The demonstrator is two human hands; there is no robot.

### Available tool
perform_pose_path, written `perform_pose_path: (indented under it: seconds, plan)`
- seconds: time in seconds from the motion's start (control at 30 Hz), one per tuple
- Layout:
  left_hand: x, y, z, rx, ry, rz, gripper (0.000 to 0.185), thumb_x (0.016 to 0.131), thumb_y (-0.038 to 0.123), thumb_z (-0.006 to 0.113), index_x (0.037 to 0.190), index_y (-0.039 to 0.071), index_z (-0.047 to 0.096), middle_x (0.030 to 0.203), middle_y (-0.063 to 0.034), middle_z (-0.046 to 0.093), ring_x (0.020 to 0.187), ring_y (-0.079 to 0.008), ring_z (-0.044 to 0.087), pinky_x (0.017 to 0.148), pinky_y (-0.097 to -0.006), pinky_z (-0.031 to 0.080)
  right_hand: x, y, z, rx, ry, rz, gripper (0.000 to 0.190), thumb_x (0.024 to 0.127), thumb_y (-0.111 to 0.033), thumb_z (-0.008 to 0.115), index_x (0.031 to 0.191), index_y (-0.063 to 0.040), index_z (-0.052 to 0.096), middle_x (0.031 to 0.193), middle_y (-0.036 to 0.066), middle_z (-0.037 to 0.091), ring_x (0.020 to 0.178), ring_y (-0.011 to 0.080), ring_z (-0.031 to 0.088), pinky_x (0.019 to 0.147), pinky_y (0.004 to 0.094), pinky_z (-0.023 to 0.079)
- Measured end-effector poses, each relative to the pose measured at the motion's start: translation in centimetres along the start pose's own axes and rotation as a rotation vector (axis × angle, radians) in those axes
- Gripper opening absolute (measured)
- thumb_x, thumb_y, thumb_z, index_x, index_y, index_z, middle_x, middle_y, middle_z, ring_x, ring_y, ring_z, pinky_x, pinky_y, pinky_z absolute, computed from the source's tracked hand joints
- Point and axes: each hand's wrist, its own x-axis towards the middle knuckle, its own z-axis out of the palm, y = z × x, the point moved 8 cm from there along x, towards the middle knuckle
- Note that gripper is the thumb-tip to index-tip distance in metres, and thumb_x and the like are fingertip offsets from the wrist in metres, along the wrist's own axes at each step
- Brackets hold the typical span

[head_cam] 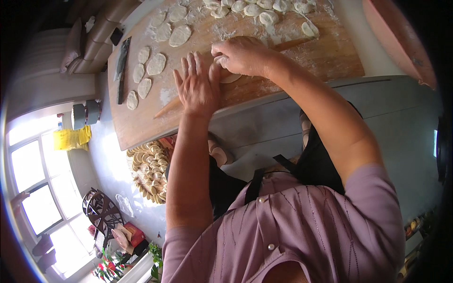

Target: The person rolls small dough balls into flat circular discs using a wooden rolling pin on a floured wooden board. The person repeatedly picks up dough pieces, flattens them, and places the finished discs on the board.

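My left hand (199, 86) lies flat, fingers spread, with its palm over a thin wooden rolling pin (167, 107) that slants across the floury board (138, 122). Pinched in my right hand (245, 55) is the edge of a dough wrapper (230, 78), partly hidden under the fingers. The pin's other tapered end emerges beyond my right wrist. Several flat round wrappers (156, 64) lie on the board left of my hands. Beyond my hands sit several small pressed dough pieces (253, 10), and one dough piece (310, 29) lies apart from them at right.
A dark flat blade-like tool (122, 70) lies along the board's left edge. Below that side, a woven tray (148, 169) holds many shaped dumplings. A pink basin (398, 39) stands at the upper right. A dark woven chair (102, 210) is near the window.
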Motion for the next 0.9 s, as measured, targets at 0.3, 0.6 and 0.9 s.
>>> perform_pose_path:
  seconds: [0.3,0.6,0.9]
  plan:
    - [-7.5,3.0,-0.9,0.014,0.07,0.135,0.065,0.103,0.036,0.046,0.153,-0.003,0.033,0.158,-0.027,0.033,0.15,-0.0425,0.025,0.122,-0.0586,0.012,-0.8,0.3,0.1,0.078,-0.079,0.018,0.013,0.087,-0.019,0.065,0.092,-0.008,0.065,0.088,0.014,0.072,0.088,0.0362,0.069,0.08,0.0468,0.052]
    - [-0.5,0.0,0.6,0.013,0.018,0.07,0.059,0.105,0.04,0.039,0.149,0.002,0.041,0.157,-0.0241,0.038,0.148,-0.0449,0.03,0.12,-0.0619,0.016,0.5,-0.6,-1.0,-0.143,-0.088,-0.017,0.016,0.087,-0.022,0.066,0.094,-0.008,0.065,0.091,0.012,0.072,0.089,0.0353,0.068,0.08,0.0453,0.052]
    - [-4.0,1.2,0.2,-0.022,0.051,0.029,0.064,0.106,0.038,0.041,0.155,-0.001,0.031,0.161,-0.0214,0.033,0.151,-0.0402,0.024,0.121,-0.0613,0.007,-1.6,-0.5,-0.4,-0.073,-0.013,-0.014,0.015,0.09,-0.021,0.064,0.089,-0.007,0.063,0.085,0.017,0.069,0.086,0.0382,0.067,0.077,0.0469,0.052]
